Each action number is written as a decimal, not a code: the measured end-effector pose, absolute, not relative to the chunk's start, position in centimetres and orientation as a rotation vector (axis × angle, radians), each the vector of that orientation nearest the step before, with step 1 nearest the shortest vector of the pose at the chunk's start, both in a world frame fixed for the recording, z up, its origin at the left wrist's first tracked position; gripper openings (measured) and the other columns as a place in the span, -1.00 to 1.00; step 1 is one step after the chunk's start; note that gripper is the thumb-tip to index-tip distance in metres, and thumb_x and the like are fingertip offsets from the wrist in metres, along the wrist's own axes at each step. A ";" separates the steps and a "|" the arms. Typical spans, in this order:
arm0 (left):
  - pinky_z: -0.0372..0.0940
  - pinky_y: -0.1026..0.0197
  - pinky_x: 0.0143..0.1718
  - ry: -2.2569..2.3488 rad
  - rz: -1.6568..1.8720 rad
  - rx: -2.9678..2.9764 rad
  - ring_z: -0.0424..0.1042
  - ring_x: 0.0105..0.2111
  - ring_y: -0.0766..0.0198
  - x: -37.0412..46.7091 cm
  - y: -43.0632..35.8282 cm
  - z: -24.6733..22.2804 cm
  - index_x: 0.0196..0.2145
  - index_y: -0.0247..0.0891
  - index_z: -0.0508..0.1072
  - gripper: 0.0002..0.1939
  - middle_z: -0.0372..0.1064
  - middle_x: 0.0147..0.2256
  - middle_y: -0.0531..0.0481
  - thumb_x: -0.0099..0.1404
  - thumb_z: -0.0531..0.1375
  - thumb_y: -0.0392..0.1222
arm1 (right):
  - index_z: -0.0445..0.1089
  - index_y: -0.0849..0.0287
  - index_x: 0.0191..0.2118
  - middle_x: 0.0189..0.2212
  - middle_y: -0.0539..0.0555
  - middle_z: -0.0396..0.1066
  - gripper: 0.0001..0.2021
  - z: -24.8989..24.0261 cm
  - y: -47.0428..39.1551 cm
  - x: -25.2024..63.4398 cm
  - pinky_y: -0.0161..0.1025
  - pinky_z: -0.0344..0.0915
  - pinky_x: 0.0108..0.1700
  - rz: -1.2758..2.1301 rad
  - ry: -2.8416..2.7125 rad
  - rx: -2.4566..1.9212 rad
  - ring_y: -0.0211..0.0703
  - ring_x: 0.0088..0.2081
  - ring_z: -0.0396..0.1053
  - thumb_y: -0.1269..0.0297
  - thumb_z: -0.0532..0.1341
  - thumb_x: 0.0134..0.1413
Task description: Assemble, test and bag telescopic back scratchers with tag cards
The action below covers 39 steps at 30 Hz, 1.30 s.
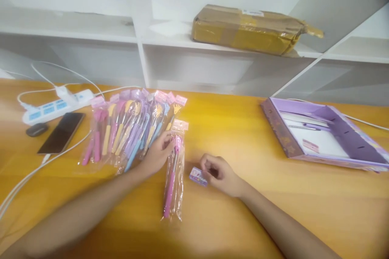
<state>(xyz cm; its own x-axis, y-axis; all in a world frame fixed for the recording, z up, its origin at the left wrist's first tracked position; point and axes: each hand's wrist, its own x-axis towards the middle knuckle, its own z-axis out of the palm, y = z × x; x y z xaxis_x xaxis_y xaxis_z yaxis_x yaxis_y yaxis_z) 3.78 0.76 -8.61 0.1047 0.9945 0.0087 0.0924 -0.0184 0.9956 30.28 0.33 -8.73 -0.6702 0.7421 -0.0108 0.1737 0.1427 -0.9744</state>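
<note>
My left hand (159, 150) has its fingers closed on the upper part of a bagged pink back scratcher (170, 186), which lies lengthwise on the wooden table. A pink header card (180, 125) tops its clear bag. To the right, my right hand (221, 173) is curled, its fingertips at the edge of a small purple and pink card (198, 176); whether it grips the card is hard to make out. Left of the bag lies a spread row of bagged scratchers (121, 129) in pink, yellow, purple and blue, partly behind my left forearm.
A purple open box (291, 153) holding a pen and a pink card stands at the right. At the left are a power strip (57, 107), a phone (61, 132), a black case (37, 129) and white cables. A taped carton (243, 30) sits on the shelf.
</note>
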 end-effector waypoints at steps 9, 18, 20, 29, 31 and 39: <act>0.41 0.09 -0.07 1.402 0.958 1.545 0.51 -0.21 0.20 6.4 0.5 -7.0 -0.06 -0.18 0.55 -0.78 0.32 0.22 -0.19 0.35 0.25 -0.23 | 0.18 0.11 -0.32 -0.56 -0.15 0.16 -0.86 -8.5 0.7 30.1 -0.35 -0.02 -0.46 1.581 -1.942 -0.832 -0.35 -0.53 0.03 0.39 0.20 0.19; 0.33 0.16 -0.03 1.276 1.189 1.294 0.48 -0.12 0.14 11.8 7.7 -8.2 -0.30 -0.25 0.56 -0.85 0.51 -0.13 -0.10 0.14 0.35 -0.38 | 0.18 0.13 -0.36 -0.52 -0.13 0.12 -0.81 -7.5 0.5 30.9 -0.35 -0.01 -0.43 1.723 -1.921 -0.811 -0.36 -0.49 0.03 0.35 0.26 0.16; 0.33 0.19 -0.12 1.264 1.246 1.190 0.49 -0.21 0.19 11.1 9.3 -9.1 -0.22 -0.25 0.55 -0.86 0.52 -0.20 -0.07 0.22 0.32 -0.32 | 0.18 0.13 -0.35 -0.52 -0.13 0.12 -0.80 -7.5 0.4 31.1 -0.35 -0.01 -0.42 1.716 -1.933 -0.834 -0.36 -0.49 0.03 0.33 0.26 0.17; 0.30 0.24 -0.29 1.074 1.207 0.999 0.43 -0.42 0.36 -1.0 9.8 -7.3 -0.19 -0.35 0.57 -0.73 0.53 -0.31 -0.05 0.10 0.41 -0.33 | 0.20 0.14 -0.34 -0.52 -0.13 0.17 -0.76 -8.2 0.5 31.4 -0.37 0.04 -0.41 1.719 -1.949 -0.805 -0.37 -0.49 0.09 0.25 0.30 0.18; 0.29 0.23 -0.30 1.055 1.177 1.005 0.43 -0.40 0.36 -2.8 9.2 -6.6 -0.18 -0.38 0.59 -0.71 0.58 -0.23 -0.14 0.10 0.41 -0.34 | 0.21 0.14 -0.33 -0.53 -0.13 0.19 -0.75 -8.1 0.5 31.2 -0.37 0.05 -0.43 1.725 -1.938 -0.808 -0.38 -0.50 0.10 0.22 0.31 0.19; 0.36 0.18 -0.07 1.013 1.159 1.058 0.55 -0.08 0.13 -1.2 5.9 -7.0 -0.12 -0.37 0.62 -0.65 0.62 -0.05 -0.21 0.09 0.41 -0.35 | 0.35 0.18 -0.28 -0.48 -0.05 0.33 -0.77 -8.0 0.0 30.3 -0.35 0.12 -0.40 1.454 -2.196 -0.830 -0.32 -0.47 0.22 0.12 0.26 0.30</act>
<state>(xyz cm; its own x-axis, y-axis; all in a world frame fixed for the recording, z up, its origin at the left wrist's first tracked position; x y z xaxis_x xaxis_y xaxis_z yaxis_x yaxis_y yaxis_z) -1.19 5.90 -6.99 0.1222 0.9904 -0.0641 -0.1958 0.0874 0.9767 30.26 0.02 -7.97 -0.7542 0.6566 -0.0097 0.2654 0.2911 -0.9191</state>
